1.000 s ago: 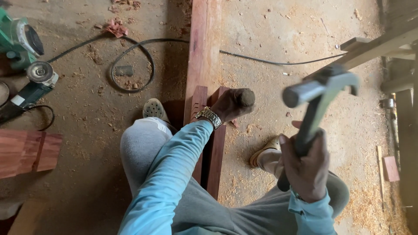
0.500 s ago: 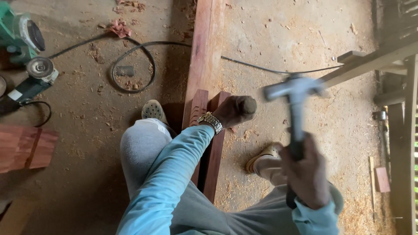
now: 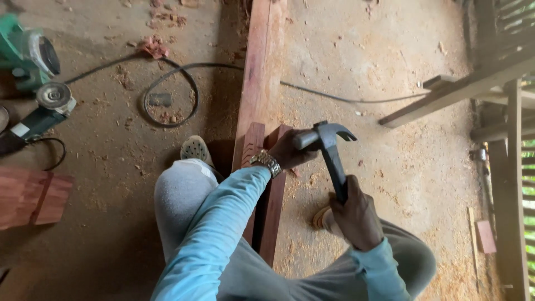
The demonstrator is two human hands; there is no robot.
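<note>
My right hand (image 3: 356,218) grips the handle of a dark claw hammer (image 3: 327,146), whose head is down against the top of a chisel-like tool held in my left hand (image 3: 290,149). My left hand, with a metal wristwatch, is wrapped around that tool at the end of two short reddish boards (image 3: 266,212) that run between my knees. The tool itself is mostly hidden by my fingers and the hammer head. A long reddish plank (image 3: 261,72) stretches away from the boards over the sawdust floor.
An angle grinder (image 3: 39,114) and a green power tool (image 3: 28,56) lie at the left, with a black cable (image 3: 184,83) looping across the floor. Reddish wood blocks (image 3: 30,198) sit at lower left. Timber framing (image 3: 479,83) stands at the right.
The hammer, raised high at the right a second ago, has swung down and left onto the tool in my left hand. My left hand has stayed on the boards.
</note>
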